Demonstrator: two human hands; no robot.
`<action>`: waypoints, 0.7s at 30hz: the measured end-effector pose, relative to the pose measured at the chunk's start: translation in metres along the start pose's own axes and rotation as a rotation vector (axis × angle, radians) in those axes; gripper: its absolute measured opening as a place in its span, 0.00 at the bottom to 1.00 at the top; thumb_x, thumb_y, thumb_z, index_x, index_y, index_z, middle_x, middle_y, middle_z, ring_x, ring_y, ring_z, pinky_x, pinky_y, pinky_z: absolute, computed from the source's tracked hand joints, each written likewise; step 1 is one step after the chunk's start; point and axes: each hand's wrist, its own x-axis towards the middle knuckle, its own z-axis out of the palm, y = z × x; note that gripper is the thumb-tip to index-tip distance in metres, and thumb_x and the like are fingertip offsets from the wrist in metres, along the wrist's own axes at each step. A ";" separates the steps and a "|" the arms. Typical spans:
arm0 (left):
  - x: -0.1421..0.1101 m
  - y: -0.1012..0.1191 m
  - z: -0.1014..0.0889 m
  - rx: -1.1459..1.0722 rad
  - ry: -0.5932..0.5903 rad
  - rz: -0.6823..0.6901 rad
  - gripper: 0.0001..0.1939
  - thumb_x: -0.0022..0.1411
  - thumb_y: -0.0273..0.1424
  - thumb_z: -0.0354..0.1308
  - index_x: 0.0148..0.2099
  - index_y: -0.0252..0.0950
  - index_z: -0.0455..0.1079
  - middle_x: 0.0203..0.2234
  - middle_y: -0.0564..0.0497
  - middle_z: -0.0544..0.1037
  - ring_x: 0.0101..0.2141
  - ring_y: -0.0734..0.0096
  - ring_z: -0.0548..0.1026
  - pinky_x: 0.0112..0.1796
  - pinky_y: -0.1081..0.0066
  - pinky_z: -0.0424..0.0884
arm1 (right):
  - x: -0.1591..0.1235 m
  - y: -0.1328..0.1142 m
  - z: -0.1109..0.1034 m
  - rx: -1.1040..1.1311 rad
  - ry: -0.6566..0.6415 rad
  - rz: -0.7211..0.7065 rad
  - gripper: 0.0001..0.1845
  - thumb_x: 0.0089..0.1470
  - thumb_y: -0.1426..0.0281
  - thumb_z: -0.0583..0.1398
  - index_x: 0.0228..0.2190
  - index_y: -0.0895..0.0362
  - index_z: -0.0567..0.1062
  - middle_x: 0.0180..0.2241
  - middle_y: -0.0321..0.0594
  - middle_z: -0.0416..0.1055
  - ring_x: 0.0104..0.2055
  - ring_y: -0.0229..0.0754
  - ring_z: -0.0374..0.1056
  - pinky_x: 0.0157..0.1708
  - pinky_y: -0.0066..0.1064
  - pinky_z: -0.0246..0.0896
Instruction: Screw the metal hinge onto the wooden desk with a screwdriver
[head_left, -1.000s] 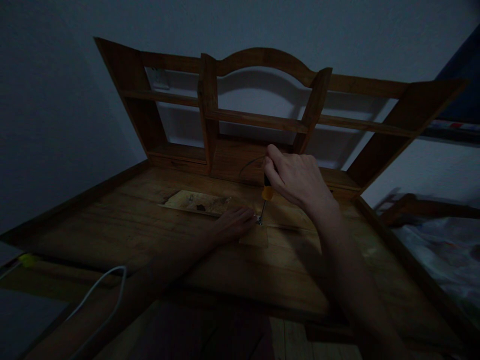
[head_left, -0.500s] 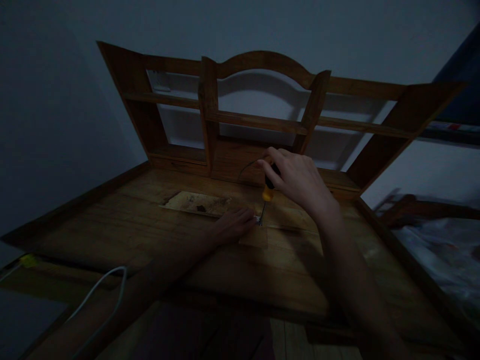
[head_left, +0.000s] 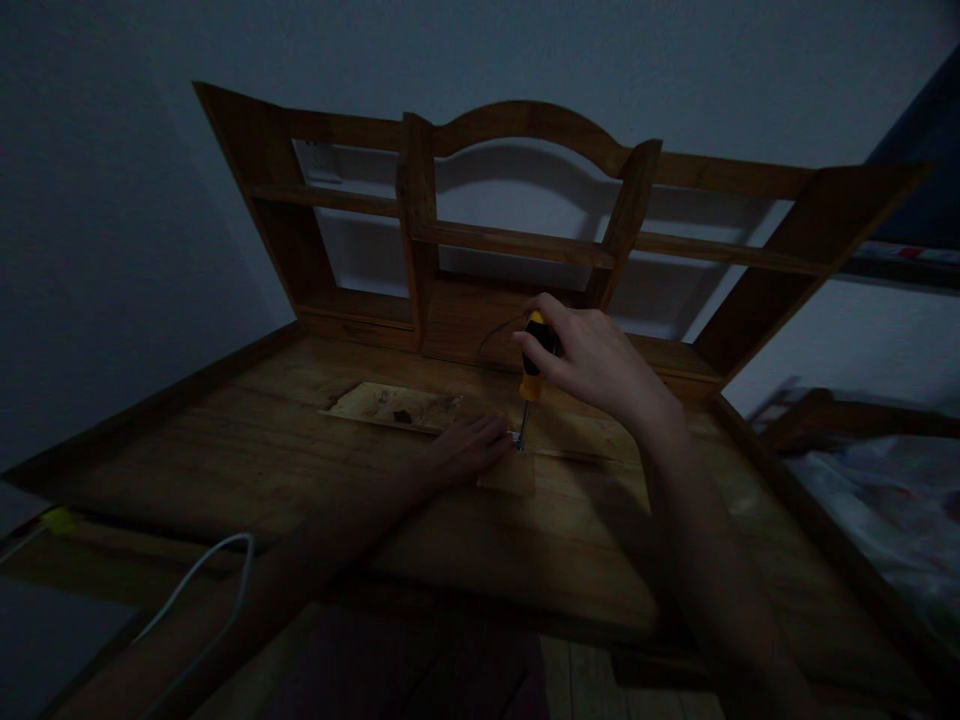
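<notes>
My right hand (head_left: 577,345) is wrapped around the yellow-and-black handle of a screwdriver (head_left: 531,387). The tool stands nearly upright, its shaft tip down at a small shiny metal piece (head_left: 517,440) on the desktop. My left hand (head_left: 472,445) lies low on the wood, fingers together, its fingertips holding the metal piece from the left. The piece's exact shape is too small and dark to make out, and the fingers partly hide it. Under it lies a thin, lighter rectangular wooden piece (head_left: 506,473).
The wooden desk (head_left: 300,480) has a raised rim and a shelf unit (head_left: 517,240) at the back. A peeled, stained patch (head_left: 390,405) lies left of my hands. A white cable (head_left: 202,560) loops by my left forearm. Crumpled plastic (head_left: 877,510) is at the right. The room is dim.
My right-hand fingers have shifted around the screwdriver handle, which now stands more upright with its yellow end showing. The left hand and metal piece stay in place.
</notes>
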 end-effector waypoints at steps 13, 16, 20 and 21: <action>-0.002 0.013 -0.026 0.057 -0.028 0.005 0.16 0.75 0.27 0.39 0.52 0.35 0.68 0.49 0.44 0.74 0.49 0.61 0.71 0.47 0.62 0.71 | 0.000 0.003 0.000 0.100 0.032 -0.062 0.19 0.64 0.68 0.51 0.54 0.59 0.69 0.49 0.47 0.74 0.48 0.49 0.71 0.45 0.36 0.60; -0.002 0.016 -0.032 0.055 -0.019 0.016 0.18 0.75 0.27 0.38 0.54 0.35 0.68 0.51 0.43 0.73 0.51 0.60 0.70 0.49 0.60 0.70 | 0.001 0.001 0.004 0.081 0.045 -0.065 0.18 0.67 0.63 0.50 0.52 0.58 0.69 0.47 0.47 0.75 0.47 0.49 0.71 0.44 0.36 0.60; 0.000 0.008 -0.020 0.032 -0.049 0.011 0.15 0.74 0.26 0.42 0.51 0.35 0.69 0.47 0.43 0.74 0.47 0.62 0.71 0.47 0.62 0.71 | 0.000 -0.004 0.005 -0.064 0.055 0.002 0.22 0.68 0.55 0.49 0.49 0.59 0.70 0.41 0.49 0.76 0.41 0.52 0.73 0.38 0.37 0.59; 0.001 0.006 -0.016 0.030 -0.047 0.014 0.14 0.74 0.26 0.43 0.51 0.35 0.69 0.47 0.43 0.74 0.47 0.62 0.71 0.47 0.62 0.71 | -0.001 -0.005 0.004 -0.091 0.056 0.018 0.24 0.68 0.54 0.49 0.49 0.59 0.70 0.41 0.49 0.77 0.41 0.52 0.73 0.37 0.37 0.59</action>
